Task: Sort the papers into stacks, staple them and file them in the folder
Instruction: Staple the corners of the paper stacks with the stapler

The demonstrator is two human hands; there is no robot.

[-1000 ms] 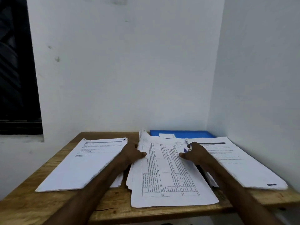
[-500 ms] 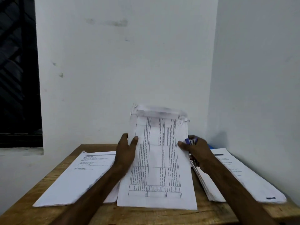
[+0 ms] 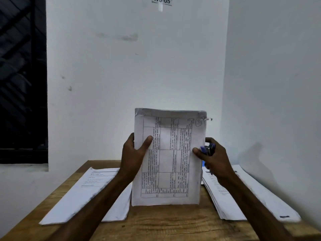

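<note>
A held stack (image 3: 168, 157) of papers stood upright over the middle of the wooden surface (image 3: 165, 225), its lower edge down at the wood, though contact there could not be told. The left hand (image 3: 132, 153) kept a pinching grip on the stack's left edge, thumb on the front sheet and fingers behind. The right hand (image 3: 214, 160) pinched the right edge the same way, and its grip also enclosed a small blue tool (image 3: 208, 149), too blurred to name. The stack's top corners were creased and curled. A left stack (image 3: 83, 197) lay flat, its near corner close to the surface's left edge, and a right stack (image 3: 246, 197) lay fanned along the right edge, just beside the side wall (image 3: 278, 84). Between them, bare wood ran from the held stack to the near edge. A sliver of a blue folder (image 3: 203, 164) showed behind the right hand. The front sheet carried a printed table with its text turned sideways, too small to read, and a circled handwritten mark at the top right corner, also unreadable. A label (image 3: 161, 0) high on the back wall read "WS-05". Headings on the flat stacks were blurred, and a dark window (image 3: 22, 84) filled the left
</note>
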